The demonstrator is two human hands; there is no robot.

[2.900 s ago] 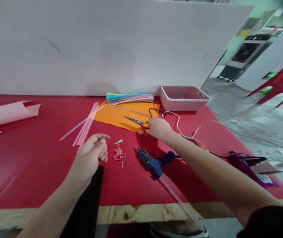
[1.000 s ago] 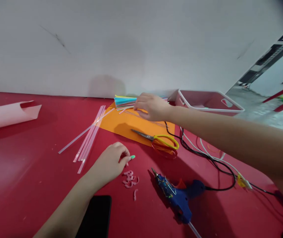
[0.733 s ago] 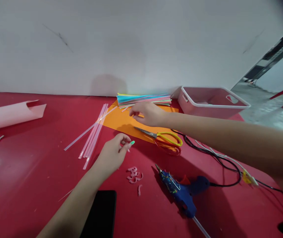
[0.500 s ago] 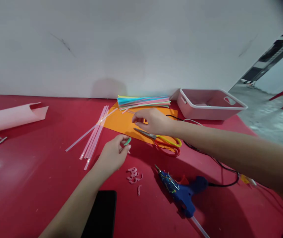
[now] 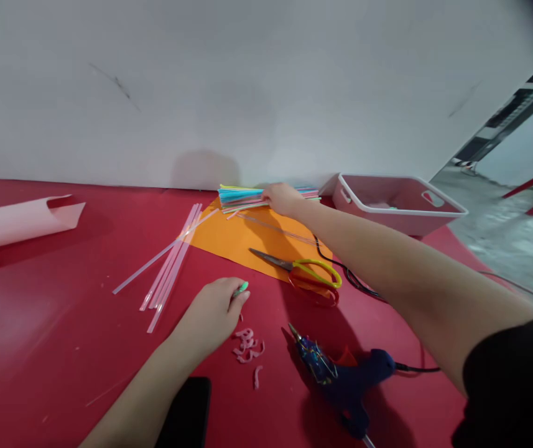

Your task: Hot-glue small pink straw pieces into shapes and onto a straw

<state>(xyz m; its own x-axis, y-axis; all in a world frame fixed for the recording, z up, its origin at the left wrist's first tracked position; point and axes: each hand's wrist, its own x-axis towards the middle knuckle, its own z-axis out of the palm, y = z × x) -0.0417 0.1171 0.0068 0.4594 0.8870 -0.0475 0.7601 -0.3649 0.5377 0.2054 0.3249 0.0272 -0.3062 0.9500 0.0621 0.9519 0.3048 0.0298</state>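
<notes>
My left hand (image 5: 217, 311) is closed in a pinch around a short green fuzzy piece (image 5: 241, 289), like a bit of pipe cleaner, just above the red table. Its tip pokes out past the thumb. My right hand (image 5: 282, 199) reaches to the back, fingers bent down onto a bundle of coloured pipe cleaners (image 5: 238, 198) lying against the wall; its fingertips are partly hidden. Below the left hand lie several curled pink fuzzy pieces (image 5: 247, 345). Scissors (image 5: 310, 272) with yellow and red handles rest partly on an orange sheet (image 5: 229, 233).
A blue glue gun (image 5: 341, 379) with a black cord lies at front right. Several translucent pink sticks (image 5: 173, 267) lie left of the sheet. A pink basket (image 5: 397, 214) stands back right. Rolled pink paper (image 5: 18, 221) is at left, a black phone-like slab (image 5: 186, 410) in front.
My right hand has moved back from above the scissors to the pipe cleaner bundle. My left hand, still holding the green piece, has come slightly lower in view, and its fingers have closed more.
</notes>
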